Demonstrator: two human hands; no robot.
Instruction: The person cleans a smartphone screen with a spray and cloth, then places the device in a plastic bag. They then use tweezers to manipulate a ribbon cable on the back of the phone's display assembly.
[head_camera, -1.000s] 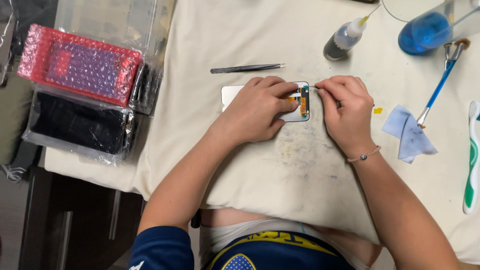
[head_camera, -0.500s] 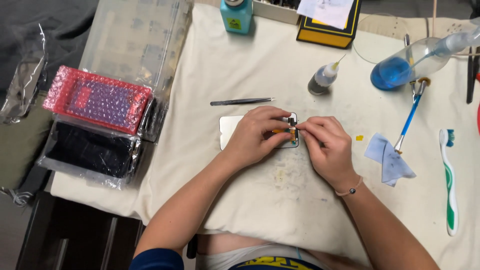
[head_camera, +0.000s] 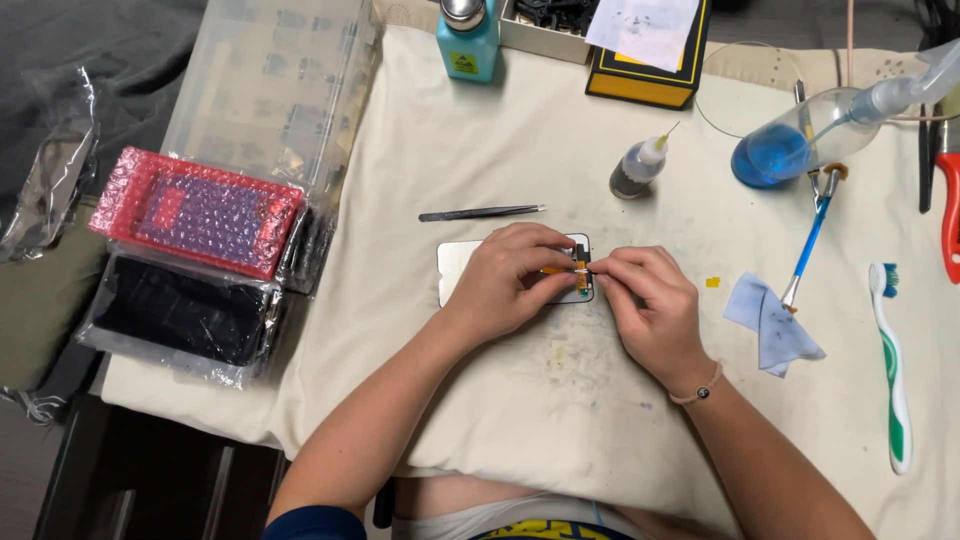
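Both hands rest on the phone screen part (head_camera: 455, 268), which lies flat in the middle of the cloth-covered table (head_camera: 500, 420). The left hand (head_camera: 510, 280) is curled closed and pinches a thin orange strip (head_camera: 565, 271) at the part's right end. The right hand (head_camera: 650, 305) has fingertips pinched together at the same spot. Just beyond the part lie black tweezers (head_camera: 480, 212), and farther beyond it a small dropper bottle (head_camera: 637, 170).

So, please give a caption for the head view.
Both hands, left hand and right hand, work on a phone screen beside black tweezers.
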